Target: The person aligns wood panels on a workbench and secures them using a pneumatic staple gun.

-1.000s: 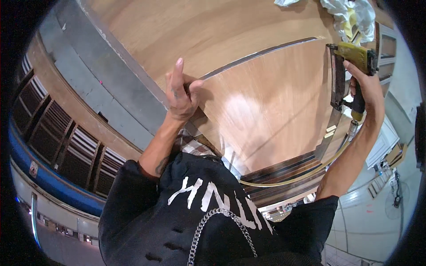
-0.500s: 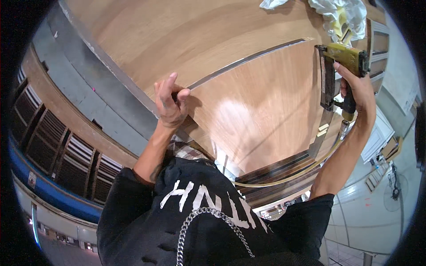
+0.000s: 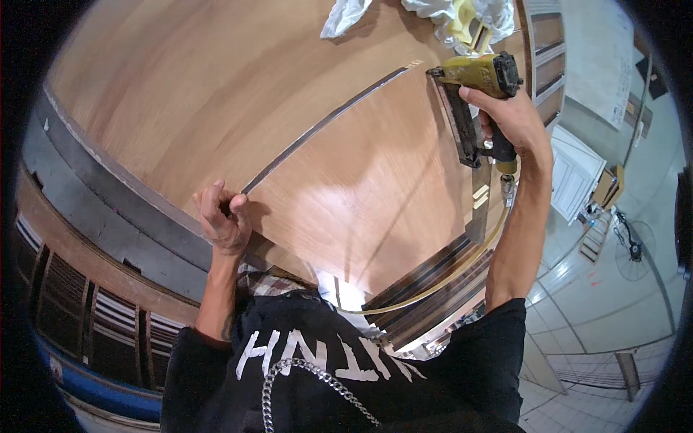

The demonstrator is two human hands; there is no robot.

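Observation:
My right hand [image 3: 514,123] is wrapped around the grip of a yellow and black air nail gun [image 3: 473,76]. The gun's black magazine side rests over or just above the right edge of a light wood-grain panel [image 3: 361,173]. By the near left corner of that panel is my left hand [image 3: 222,220], its fingers loosely bent and the thumb apart from them. The thumb lies close to the end of a thin dark edge strip [image 3: 325,124], which runs along the panel's far side. I cannot make out anything held in the left hand.
A larger wooden sheet [image 3: 195,86] lies beneath. From the gun a yellowish air hose [image 3: 433,297] curves toward my body. Crumpled white plastic [image 3: 346,16] lies at the far side. Dark wood strips [image 3: 426,278] are stacked at the near right. A fan [image 3: 632,249] stands on the right.
The whole view has shifted, so the panel and both hands appear further left, and my left hand lower. My right hand keeps its hold on the nail gun; the left hand's pose looks much the same.

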